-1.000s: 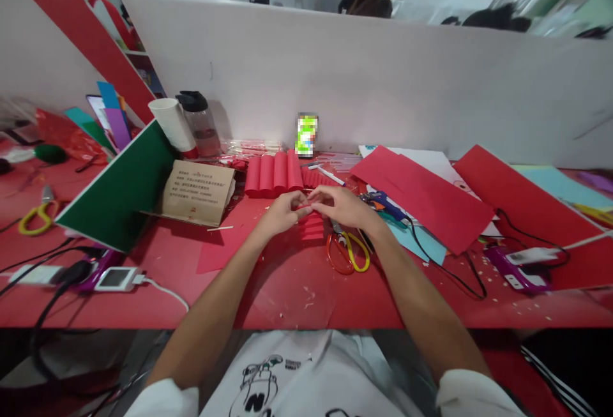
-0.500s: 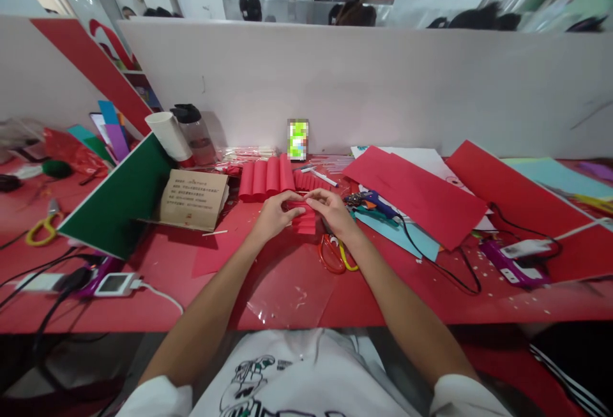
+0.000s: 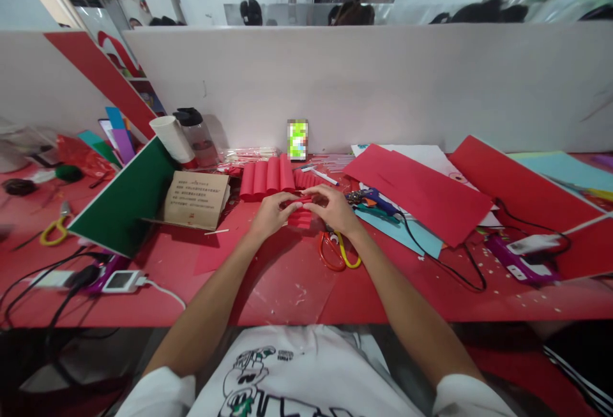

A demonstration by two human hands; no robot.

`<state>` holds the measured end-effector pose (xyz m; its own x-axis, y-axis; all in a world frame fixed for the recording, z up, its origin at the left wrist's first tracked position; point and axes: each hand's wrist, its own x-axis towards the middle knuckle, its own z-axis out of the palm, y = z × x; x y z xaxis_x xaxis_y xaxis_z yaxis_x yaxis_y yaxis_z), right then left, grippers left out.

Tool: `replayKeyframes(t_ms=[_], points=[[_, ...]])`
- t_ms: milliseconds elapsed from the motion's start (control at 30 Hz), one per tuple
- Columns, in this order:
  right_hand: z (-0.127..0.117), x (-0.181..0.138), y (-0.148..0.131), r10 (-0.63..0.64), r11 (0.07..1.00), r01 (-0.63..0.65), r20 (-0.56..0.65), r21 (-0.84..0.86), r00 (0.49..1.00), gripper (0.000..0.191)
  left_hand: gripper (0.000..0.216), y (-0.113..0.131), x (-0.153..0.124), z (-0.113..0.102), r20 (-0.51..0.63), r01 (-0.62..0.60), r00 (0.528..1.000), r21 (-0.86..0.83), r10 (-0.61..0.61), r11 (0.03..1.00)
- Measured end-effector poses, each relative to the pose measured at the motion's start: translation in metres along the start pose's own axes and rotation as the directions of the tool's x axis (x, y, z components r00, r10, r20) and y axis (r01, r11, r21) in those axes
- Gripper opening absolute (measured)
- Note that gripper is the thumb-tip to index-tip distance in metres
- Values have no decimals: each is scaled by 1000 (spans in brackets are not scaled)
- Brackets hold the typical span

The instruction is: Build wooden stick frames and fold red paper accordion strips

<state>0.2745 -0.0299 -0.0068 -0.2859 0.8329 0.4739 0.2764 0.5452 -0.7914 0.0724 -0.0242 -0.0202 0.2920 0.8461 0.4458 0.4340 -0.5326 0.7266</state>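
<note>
My left hand (image 3: pixel 271 214) and my right hand (image 3: pixel 332 208) meet at the middle of the red table (image 3: pixel 287 283). Both pinch a small pleated piece of red paper (image 3: pixel 299 218) that lies between them, fingertips pressed on its upper folds. Just behind it stands a larger pleated red paper fan (image 3: pixel 266 176). Scissors with red and yellow handles (image 3: pixel 338 251) lie right under my right wrist.
A brown card box (image 3: pixel 194 198) and a green board (image 3: pixel 124 197) lie to the left, with a paper cup (image 3: pixel 170 138) and a bottle (image 3: pixel 194 133) behind. A glue gun (image 3: pixel 376 201), red sheets (image 3: pixel 421 193) and cables (image 3: pixel 450 264) lie right. Yellow scissors (image 3: pixel 52 230) sit far left.
The view has shifted slightly. My hands stay on the pleated paper, the fingers working along its folds and pressing it closer together.
</note>
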Motion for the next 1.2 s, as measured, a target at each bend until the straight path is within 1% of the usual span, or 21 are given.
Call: replayKeyframes(t_ms=[167,333,467,633,767,867,1033,1133,1200], points=[[-2,0,-3,-62,995,63,8,-79,998,18,29,3,0,-2,18,-16,1000,9,16,1000],[-5,-1,-7,-53,994,49,-40,-99,998,15,31,6,1,-4,11,-26,1000,-24,26,999],[-6,-2,-7,-35,997,30,-65,-77,997,15,31,9,1,-4,-3,32,999,-83,-32,996],[-5,-1,-3,10,999,-13,-92,-31,996,16,31,11,0,-2,26,98,995,-192,-95,976],[-3,-1,1,33,999,-33,-81,0,996,16,32,6,1,-2,53,123,992,-224,-113,967],[-3,-1,5,37,999,-36,-44,5,998,15,29,6,1,-4,74,96,994,-202,-83,975],[-2,-1,8,50,999,-50,2,-15,999,16,28,9,-1,-1,113,27,993,-78,-18,997],[-1,-2,6,52,998,-50,40,-37,998,15,31,7,-2,2,133,34,991,-70,-24,997],[-1,-1,6,65,997,-64,48,-30,997,13,32,6,-1,2,117,62,992,-70,-53,996]])
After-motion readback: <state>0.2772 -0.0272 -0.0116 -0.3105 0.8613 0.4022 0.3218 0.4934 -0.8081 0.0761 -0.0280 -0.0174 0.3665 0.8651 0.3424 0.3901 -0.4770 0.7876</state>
